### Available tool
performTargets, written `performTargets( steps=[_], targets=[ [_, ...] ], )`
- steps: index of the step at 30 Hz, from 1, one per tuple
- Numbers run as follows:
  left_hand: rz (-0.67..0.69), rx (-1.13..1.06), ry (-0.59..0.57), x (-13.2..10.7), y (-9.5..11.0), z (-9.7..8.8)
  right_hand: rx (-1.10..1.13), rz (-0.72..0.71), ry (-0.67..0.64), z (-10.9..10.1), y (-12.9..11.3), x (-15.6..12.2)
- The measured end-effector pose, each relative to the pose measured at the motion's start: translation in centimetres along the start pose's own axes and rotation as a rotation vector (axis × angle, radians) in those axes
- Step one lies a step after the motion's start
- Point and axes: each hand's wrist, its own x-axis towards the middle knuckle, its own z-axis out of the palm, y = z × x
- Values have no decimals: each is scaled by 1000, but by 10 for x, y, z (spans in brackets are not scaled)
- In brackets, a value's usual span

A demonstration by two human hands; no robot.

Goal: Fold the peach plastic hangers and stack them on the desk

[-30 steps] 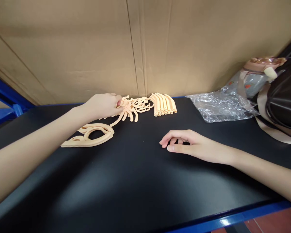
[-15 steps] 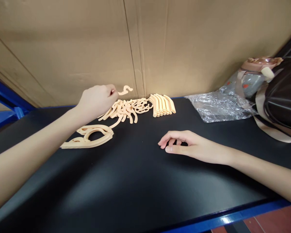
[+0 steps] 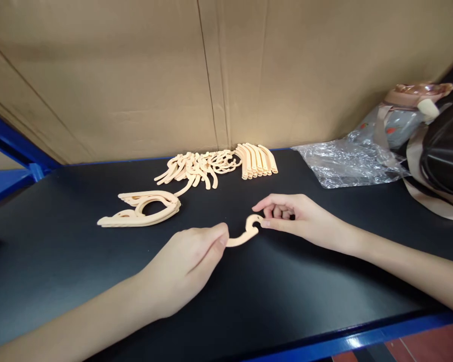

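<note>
My left hand (image 3: 191, 261) pinches one end of a small peach plastic hook piece (image 3: 244, 234) just above the black table (image 3: 219, 301). My right hand (image 3: 294, 216) has its thumb and fingertips at the hook's curled end, fingers curled. Behind them lies a loose pile of similar peach hook pieces (image 3: 196, 168), a neat row of curved peach bars (image 3: 257, 161), and a small stack of flat peach hanger bodies (image 3: 143, 208) at the left.
A cardboard wall (image 3: 211, 75) stands behind the table. Crumpled clear plastic (image 3: 347, 163) lies at the right, with a grey bottle with a pink lid (image 3: 403, 110) and a dark bag (image 3: 445, 151) beyond it. A blue shelf edge (image 3: 343, 342) runs along the front.
My left hand lifted one hook piece out of the pile at the back and brought it down to the middle of the table, where my right hand now touches its curled end.
</note>
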Motion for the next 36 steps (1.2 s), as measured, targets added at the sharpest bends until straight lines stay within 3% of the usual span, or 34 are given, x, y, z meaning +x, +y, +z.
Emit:
performTargets(
  steps=[6,10,17,21,24,29,36],
  targets=[
    [510,401,88,5,-11,3,-467,-177,78,-1,-3,-4],
    [647,555,96,8,-13,3,-526,-199,49,0,-5,-5],
    [610,481,77,6,-13,2,-554,-191,23,1,-4,-4],
    [404,429,165,17,-13,-10,-558,-187,21,2,-5,-4],
    [292,599,273,42,-18,-34,-567,-190,23,2,-5,-5],
    [371,1006,268,95,-43,-74,-588,-190,22,2,-6,-4],
    [417,1255,164,133,-63,-91,-599,-175,12,2,-5,-3]
  ],
)
